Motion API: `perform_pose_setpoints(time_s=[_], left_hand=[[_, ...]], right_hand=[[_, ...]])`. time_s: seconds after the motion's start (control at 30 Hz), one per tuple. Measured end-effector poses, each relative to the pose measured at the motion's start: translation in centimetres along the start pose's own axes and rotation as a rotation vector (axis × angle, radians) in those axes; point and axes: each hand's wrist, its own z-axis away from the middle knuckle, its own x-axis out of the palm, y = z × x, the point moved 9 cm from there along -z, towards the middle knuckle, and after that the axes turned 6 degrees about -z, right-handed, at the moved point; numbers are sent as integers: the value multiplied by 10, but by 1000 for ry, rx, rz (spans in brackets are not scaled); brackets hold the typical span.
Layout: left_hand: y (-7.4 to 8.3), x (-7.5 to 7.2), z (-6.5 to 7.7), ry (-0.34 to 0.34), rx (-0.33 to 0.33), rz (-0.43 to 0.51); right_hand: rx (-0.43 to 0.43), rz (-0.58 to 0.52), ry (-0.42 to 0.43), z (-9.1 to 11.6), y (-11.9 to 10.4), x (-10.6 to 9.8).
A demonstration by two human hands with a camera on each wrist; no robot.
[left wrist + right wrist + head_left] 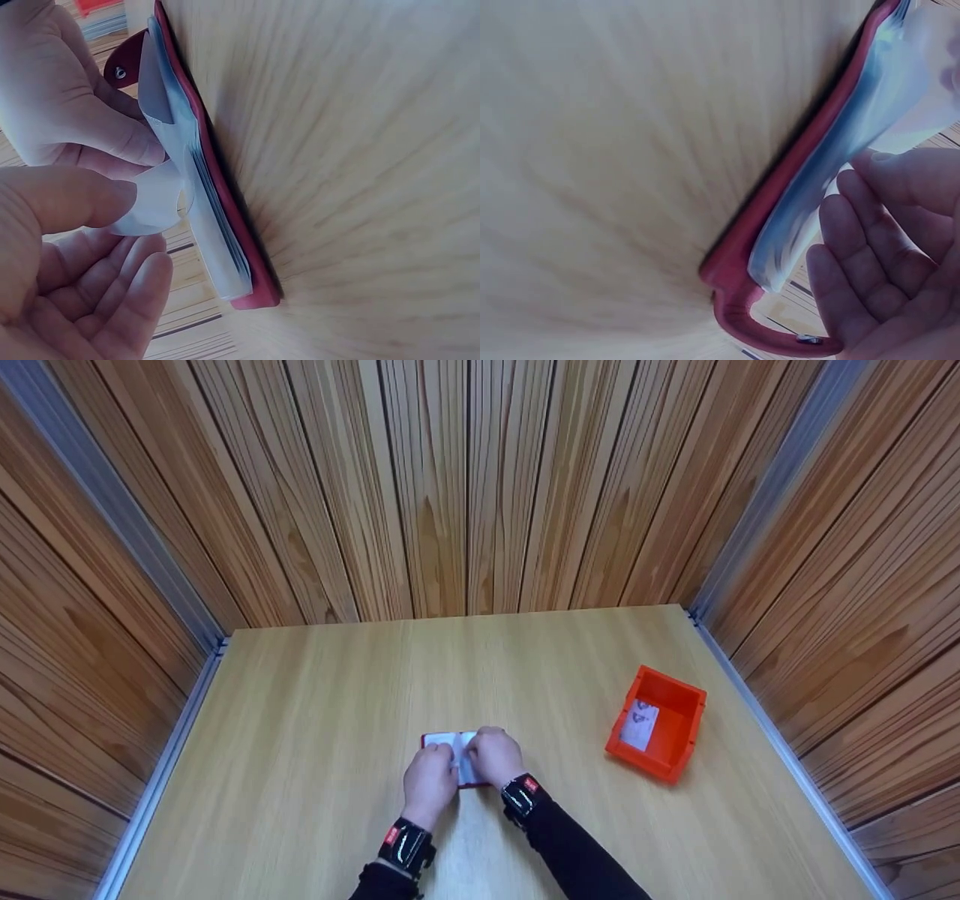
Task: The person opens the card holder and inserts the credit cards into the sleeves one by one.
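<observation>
A red card holder (439, 738) lies spread open on the table, with a stack of clear plastic sleeves (217, 217) inside. My left hand (431, 781) pinches a translucent sleeve leaf (154, 201) between thumb and fingers, lifting it off the stack. From the other side, my right hand (497, 757) has its thumb and forefinger at the sleeves, pinching an edge by the middle fold. Its other fingers curl loosely in the right wrist view. The holder's red strap (772, 341) with a metal snap sticks out on the right hand's side.
An orange bin (679, 694) stands on the table to the right, holding a pale printed card (640, 725) against its left side. Wood-plank walls (442, 510) and metal rails (765, 720) border the tabletop (315, 720).
</observation>
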Motion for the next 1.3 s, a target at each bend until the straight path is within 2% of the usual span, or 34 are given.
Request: perform_pose_setpoints(time_s=[0.13, 0.33, 0.57, 0.7, 0.87, 1.1, 1.3], left_hand=[[1, -1, 0, 16, 12, -10], [-2, 0, 1, 8, -13, -7], [-2, -4, 3, 48, -6, -22], [-5, -1, 3, 13, -50, -12], [-9, 4, 3, -37, -95, 1], [-13, 2, 5, -7, -103, 15], [-20, 3, 5, -7, -143, 60]], right_hand=[[7, -7, -9, 0, 1, 0], [14, -34, -10, -1, 3, -7], [-29, -78, 55, -2, 3, -33], [-4, -92, 65, -4, 11, -50], [58, -98, 80, -3, 31, -70], [213, -117, 73, 4, 74, -96], [236, -124, 123, 11, 107, -126]])
